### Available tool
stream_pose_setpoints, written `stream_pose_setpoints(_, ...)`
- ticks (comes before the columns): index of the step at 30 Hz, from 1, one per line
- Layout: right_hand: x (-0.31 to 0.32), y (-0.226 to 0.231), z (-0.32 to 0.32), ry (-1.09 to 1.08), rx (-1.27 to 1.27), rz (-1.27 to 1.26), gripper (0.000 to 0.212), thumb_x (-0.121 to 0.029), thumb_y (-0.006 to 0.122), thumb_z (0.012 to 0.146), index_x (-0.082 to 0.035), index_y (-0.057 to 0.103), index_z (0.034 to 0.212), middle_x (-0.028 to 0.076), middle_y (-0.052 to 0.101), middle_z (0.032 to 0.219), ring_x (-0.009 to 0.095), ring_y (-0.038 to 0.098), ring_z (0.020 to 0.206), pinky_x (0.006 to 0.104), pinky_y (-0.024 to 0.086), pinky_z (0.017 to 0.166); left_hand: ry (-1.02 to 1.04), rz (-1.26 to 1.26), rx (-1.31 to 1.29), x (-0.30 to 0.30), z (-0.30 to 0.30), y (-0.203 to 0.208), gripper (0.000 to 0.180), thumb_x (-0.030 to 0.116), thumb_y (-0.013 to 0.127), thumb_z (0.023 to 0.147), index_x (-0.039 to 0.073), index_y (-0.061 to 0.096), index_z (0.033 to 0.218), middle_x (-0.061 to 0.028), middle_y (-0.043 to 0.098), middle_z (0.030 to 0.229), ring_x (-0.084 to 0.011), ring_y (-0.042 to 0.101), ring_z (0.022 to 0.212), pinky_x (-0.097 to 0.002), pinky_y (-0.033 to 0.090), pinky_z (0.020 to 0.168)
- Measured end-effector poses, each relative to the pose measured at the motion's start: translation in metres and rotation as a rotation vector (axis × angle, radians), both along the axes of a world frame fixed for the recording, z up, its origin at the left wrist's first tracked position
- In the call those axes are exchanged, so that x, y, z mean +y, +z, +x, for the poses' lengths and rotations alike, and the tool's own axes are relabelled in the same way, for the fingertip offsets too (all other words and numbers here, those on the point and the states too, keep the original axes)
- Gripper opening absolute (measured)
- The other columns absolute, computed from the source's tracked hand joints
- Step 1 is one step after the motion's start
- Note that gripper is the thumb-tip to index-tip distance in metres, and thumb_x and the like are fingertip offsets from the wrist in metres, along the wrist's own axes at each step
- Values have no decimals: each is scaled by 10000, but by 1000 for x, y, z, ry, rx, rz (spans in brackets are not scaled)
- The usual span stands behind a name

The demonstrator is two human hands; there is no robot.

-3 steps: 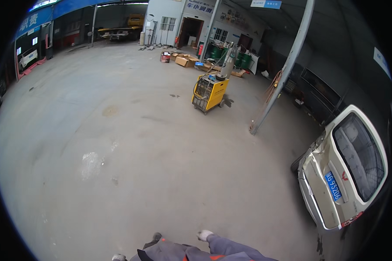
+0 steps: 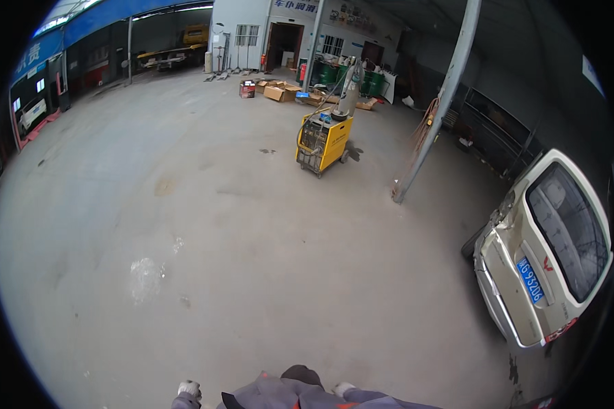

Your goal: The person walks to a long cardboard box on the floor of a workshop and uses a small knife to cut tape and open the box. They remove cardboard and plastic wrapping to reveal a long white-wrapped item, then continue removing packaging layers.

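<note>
My left hand point(image 2: 189, 390), in a pale work glove, hangs low at the bottom edge. Its fingers are curled in, and nothing shows in them. Just the gloved edge of my right hand point(image 2: 343, 388) shows beside my grey-blue clothing, so its fingers cannot be made out. Between the hands, the dark toe of a shoe point(image 2: 301, 373) pokes out past the clothing. Neither hand touches anything that I can see; grey concrete floor point(image 2: 252, 286) lies under and ahead of them.
A yellow wheeled machine with a gas cylinder point(image 2: 324, 143) stands ahead. Right of it rises a slanting-looking metal post point(image 2: 440, 102). A pale van with a damaged rear point(image 2: 512, 279) is at the right. Cardboard boxes point(image 2: 281, 91) and green drums point(image 2: 372, 83) are farther back.
My left hand has swung forward into fuller view, while the right has drawn back behind my clothing. The visible shoe is now nearer the middle. The room has shifted slightly in view.
</note>
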State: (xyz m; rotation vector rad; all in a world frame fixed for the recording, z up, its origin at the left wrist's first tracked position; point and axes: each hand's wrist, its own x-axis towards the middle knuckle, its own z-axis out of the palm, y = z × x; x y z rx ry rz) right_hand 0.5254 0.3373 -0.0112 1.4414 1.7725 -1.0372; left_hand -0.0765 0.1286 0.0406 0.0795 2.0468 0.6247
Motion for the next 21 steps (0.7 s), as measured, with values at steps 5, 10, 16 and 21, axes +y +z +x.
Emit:
stream_pose_setpoints(5,52,8,-30,211,-126,-160,404,-339,617,872,-114,731,1188,194,719,1182,366,690,1095,476,557,888,9,224,120,224,-158,47,310,148,629,891,-43,670,1132,-152,664,707,-273,657,558,-475,609,564)
stream_pose_setpoints(10,219,-10,-113,123,-100,-194,430,-348,590,882,-103,725,1208,200,707,1209,370,674,1138,474,550,914,-15,69,28,400,-177,27,299,141,657,883,-27,684,1128,-146,678,747,-297,665,622,-482,622,613)
stream_pose_setpoints(16,561,15,-279,-175,38,214,421,-351,531,907,-90,738,1164,223,709,1182,417,666,1118,513,516,978,-661,-79,-48,561,-205,11,263,151,678,893,18,699,1118,-147,711,820,-283,697,679,-422,605,626)
stream_pose_setpoints(21,812,224,-495,-175,405,485,445,-412,493,980,-107,667,1253,203,695,1208,398,647,1141,484,511,984,-591,-80,-10,689,-296,33,242,136,666,897,11,691,1104,-153,708,809,-294,697,665,-429,596,600)
